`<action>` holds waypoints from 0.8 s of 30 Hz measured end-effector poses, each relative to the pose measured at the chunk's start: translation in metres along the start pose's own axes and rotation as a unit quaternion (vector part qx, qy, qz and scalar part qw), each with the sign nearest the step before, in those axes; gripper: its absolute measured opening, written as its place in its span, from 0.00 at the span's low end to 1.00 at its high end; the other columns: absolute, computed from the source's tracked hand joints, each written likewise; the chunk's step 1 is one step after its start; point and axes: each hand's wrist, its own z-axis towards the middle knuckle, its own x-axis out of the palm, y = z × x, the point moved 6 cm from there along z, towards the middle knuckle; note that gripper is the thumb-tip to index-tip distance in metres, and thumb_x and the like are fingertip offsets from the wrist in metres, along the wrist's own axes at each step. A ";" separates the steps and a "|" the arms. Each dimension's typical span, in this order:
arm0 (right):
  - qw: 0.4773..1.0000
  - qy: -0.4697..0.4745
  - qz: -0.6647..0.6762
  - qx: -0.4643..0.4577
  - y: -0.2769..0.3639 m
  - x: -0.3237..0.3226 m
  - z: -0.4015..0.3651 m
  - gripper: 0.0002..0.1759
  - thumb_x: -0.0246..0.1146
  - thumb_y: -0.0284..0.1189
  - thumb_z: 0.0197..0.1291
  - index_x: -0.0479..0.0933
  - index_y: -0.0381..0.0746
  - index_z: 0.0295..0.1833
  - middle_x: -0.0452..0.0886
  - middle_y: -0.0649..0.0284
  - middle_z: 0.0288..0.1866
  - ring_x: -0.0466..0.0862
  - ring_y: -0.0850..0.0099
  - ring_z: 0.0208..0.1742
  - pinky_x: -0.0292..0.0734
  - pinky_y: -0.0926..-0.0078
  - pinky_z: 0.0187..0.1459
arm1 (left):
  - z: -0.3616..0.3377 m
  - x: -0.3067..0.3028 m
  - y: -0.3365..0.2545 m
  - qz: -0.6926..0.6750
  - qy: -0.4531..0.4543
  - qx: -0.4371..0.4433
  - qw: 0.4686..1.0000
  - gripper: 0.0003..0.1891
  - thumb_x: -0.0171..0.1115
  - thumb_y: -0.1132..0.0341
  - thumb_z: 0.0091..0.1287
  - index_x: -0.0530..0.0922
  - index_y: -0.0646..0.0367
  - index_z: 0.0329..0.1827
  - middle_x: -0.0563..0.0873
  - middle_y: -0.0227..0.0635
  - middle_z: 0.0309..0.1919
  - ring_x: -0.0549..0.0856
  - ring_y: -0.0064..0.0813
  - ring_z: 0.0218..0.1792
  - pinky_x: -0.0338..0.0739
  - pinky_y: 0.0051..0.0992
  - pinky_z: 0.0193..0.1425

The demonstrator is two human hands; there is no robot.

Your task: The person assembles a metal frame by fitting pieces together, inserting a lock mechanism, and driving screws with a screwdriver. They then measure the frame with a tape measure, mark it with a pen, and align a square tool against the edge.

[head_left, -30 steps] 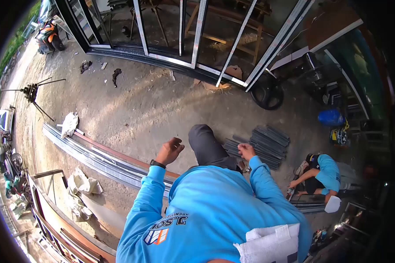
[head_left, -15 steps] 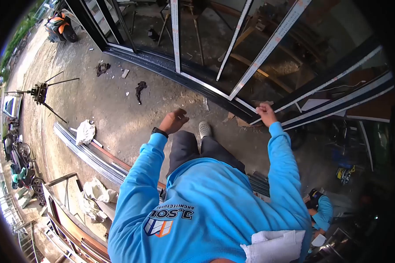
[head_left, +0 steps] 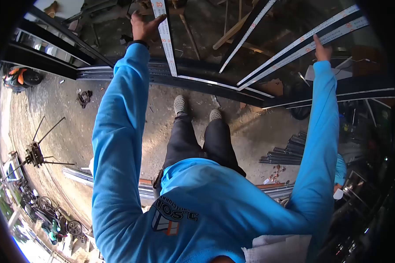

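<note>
My left hand [head_left: 145,28], with a dark band at the wrist, is raised at the upper left. Its thumb is stretched out to a dark upright frame member [head_left: 164,39] covered with white printed tape, and its fingers are apart from the thumb. My right hand [head_left: 323,52] is far out to the right against a slanting taped frame member [head_left: 294,50]. One digit lies stretched along the tape; the other fingers are mostly hidden. Between both hands stands another dark taped upright [head_left: 245,37]. The uprights meet a dark bottom track [head_left: 206,85].
Black rubbish [head_left: 84,98] lies on the concrete floor. A tripod-like stand [head_left: 34,153] is at left, metal lengths [head_left: 287,149] at right. Parked motorcycles [head_left: 48,210] stand lower left, an orange-and-black one [head_left: 22,78] upper left. Wooden pieces [head_left: 237,33] show behind the frame.
Both arms have stretched forward and apart, bringing both hands up to the taped frame members. The view has shifted, and both my feet now show near the track.
</note>
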 end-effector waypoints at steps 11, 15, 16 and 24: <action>0.982 -0.152 -0.110 -0.037 0.052 0.000 -0.040 0.50 0.75 0.61 0.57 0.79 0.20 0.60 0.87 0.40 0.58 0.86 0.51 0.63 0.76 0.62 0.65 | 0.096 0.060 0.019 -0.166 0.192 -0.026 0.967 0.34 0.83 0.49 0.60 0.79 0.68 0.57 0.91 0.38 0.45 0.89 0.30 0.45 0.82 0.29 0.56; 0.977 -0.167 -0.125 -0.045 0.117 0.019 -0.085 0.31 0.74 0.46 0.64 0.80 0.26 0.54 0.89 0.40 0.50 0.87 0.43 0.55 0.79 0.53 0.57 | 0.098 0.042 0.015 -0.130 0.073 -0.038 0.988 0.37 0.83 0.45 0.58 0.79 0.67 0.57 0.90 0.42 0.49 0.87 0.34 0.51 0.78 0.31 0.62; 0.979 -0.157 -0.115 -0.064 0.121 0.020 -0.084 0.30 0.74 0.45 0.64 0.80 0.26 0.54 0.89 0.40 0.50 0.87 0.44 0.55 0.79 0.54 0.57 | 0.105 0.042 0.024 -0.069 0.051 -0.071 0.994 0.38 0.83 0.44 0.58 0.78 0.68 0.58 0.89 0.43 0.51 0.87 0.35 0.52 0.76 0.32 0.64; 0.980 -0.116 -0.151 -0.061 0.148 0.011 -0.086 0.31 0.72 0.45 0.65 0.80 0.26 0.56 0.88 0.40 0.54 0.86 0.43 0.59 0.79 0.54 0.61 | 0.109 0.038 0.031 -0.219 0.008 -0.016 0.976 0.35 0.86 0.56 0.58 0.76 0.68 0.58 0.87 0.41 0.50 0.85 0.32 0.49 0.77 0.31 0.58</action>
